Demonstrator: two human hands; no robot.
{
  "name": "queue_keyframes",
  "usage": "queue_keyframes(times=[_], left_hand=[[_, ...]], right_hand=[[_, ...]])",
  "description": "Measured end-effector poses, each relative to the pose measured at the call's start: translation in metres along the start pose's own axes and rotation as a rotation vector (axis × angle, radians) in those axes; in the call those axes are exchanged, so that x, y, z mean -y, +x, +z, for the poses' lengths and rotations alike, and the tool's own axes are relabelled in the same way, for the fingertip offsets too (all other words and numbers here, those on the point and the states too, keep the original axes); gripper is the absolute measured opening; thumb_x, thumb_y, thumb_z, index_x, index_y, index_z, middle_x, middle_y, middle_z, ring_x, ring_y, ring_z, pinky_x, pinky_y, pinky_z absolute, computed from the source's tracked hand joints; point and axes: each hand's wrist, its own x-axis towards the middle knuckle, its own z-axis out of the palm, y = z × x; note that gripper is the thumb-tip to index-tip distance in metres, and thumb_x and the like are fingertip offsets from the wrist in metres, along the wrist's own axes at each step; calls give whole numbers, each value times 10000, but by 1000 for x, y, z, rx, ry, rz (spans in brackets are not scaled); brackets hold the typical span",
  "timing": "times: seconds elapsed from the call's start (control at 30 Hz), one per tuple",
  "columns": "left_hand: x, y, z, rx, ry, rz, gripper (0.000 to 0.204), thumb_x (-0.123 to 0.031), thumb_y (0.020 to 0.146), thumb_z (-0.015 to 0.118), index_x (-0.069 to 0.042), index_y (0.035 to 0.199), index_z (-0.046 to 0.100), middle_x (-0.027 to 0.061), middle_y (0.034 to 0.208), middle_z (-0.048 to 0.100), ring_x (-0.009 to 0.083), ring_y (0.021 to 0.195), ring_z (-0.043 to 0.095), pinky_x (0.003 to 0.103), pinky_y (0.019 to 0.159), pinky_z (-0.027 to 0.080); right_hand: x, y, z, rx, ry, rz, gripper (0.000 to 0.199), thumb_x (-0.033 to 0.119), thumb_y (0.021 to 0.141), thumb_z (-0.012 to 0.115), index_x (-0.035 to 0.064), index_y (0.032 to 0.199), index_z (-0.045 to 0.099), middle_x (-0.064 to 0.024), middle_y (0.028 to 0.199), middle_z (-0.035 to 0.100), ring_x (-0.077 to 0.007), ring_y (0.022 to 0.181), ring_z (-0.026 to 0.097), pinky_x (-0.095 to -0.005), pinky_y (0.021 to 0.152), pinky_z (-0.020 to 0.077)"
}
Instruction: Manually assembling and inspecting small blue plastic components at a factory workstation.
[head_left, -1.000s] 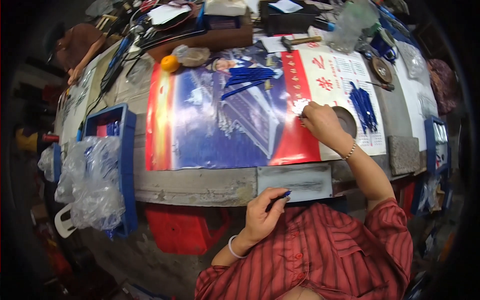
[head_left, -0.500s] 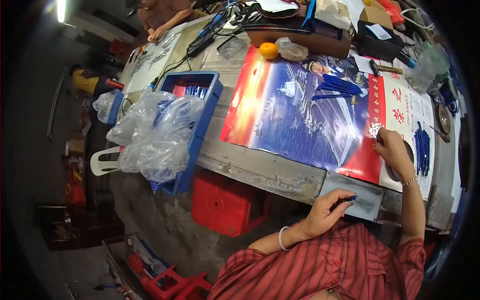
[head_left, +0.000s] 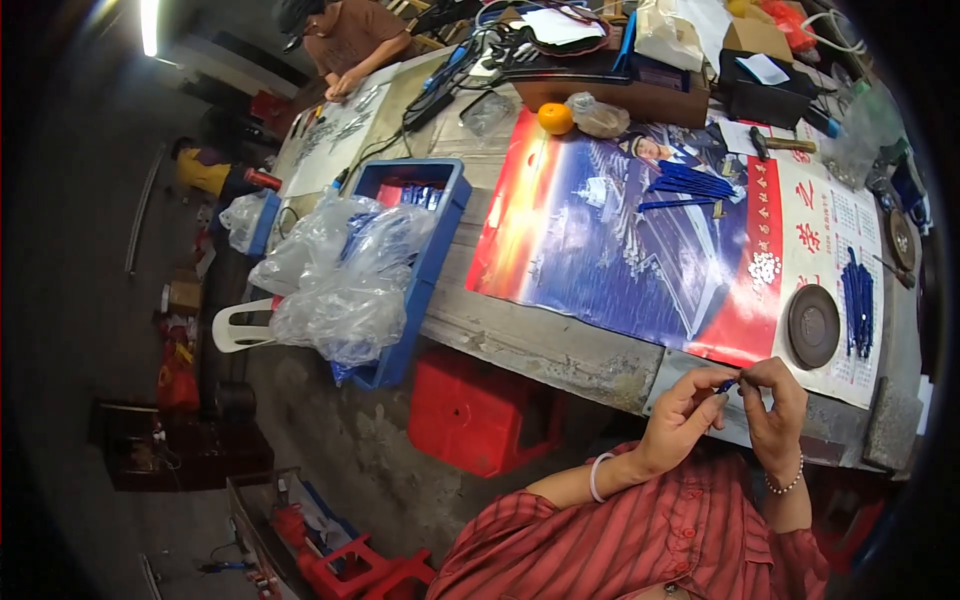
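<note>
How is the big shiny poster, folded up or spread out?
Spread out: the poster lies open across the table, picture side up, with thin blue sticks on top.

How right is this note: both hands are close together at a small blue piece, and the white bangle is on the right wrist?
Wrong wrist: the head view shows the white bangle on the wrist of the left hand. The rest holds: it and the right hand are close together at a small blue piece.

A blue piece [head_left: 727, 386] is held in the left hand [head_left: 683, 418], near the right hand [head_left: 777, 412]. Blue sticks [head_left: 690, 182] are laid on the poster [head_left: 560, 235].
</note>
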Motion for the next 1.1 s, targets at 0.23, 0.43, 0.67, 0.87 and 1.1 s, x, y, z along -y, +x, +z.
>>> queue_keyframes(times=[0.23, 0.43, 0.67, 0.87, 1.1], left_hand=[[0, -5, 9, 21, -90, -79, 275, -91, 956, 479, -30, 1223, 501, 3, 830, 568, 49, 671, 533, 172, 556, 399], [-7, -4, 19, -105, -51, -188, 250, -55, 926, 526, -51, 1175, 550, 10, 844, 612, 46, 673, 539, 175, 584, 418], [5, -8, 25, -74, -200, -93, 259, -29, 911, 550, -36, 1170, 541, 24, 988, 600, 61, 717, 541, 189, 631, 432], [7, -12, 32, -18, -166, -50, 271, -6, 919, 525, -37, 1188, 531, 45, 1081, 549, 77, 771, 528, 200, 662, 430], [10, -14, 34, 15, -81, 16, 262, 7, 906, 536, -67, 1158, 535, 45, 1028, 529, 92, 728, 508, 216, 609, 415]], right_hand=[[-5, -23, 6, -186, -74, -165, 213, -116, 773, 611, -11, 957, 605, -149, 891, 637, -251, 781, 636, -302, 684, 501], [-8, -29, 2, -225, -98, -59, 220, -87, 708, 645, 14, 900, 603, -134, 809, 631, -276, 719, 628, -326, 647, 504], [-4, -29, -2, -267, -50, -231, 306, -67, 656, 701, 21, 924, 583, -107, 801, 629, -258, 691, 610, -324, 613, 495], [-7, -34, -4, -286, -22, -240, 286, -61, 673, 708, 25, 915, 581, -105, 811, 630, -256, 697, 612, -321, 609, 494], [-5, -42, -5, -271, 135, -137, 196, -54, 723, 688, 14, 878, 588, -112, 816, 632, -220, 715, 622, -286, 609, 492]])
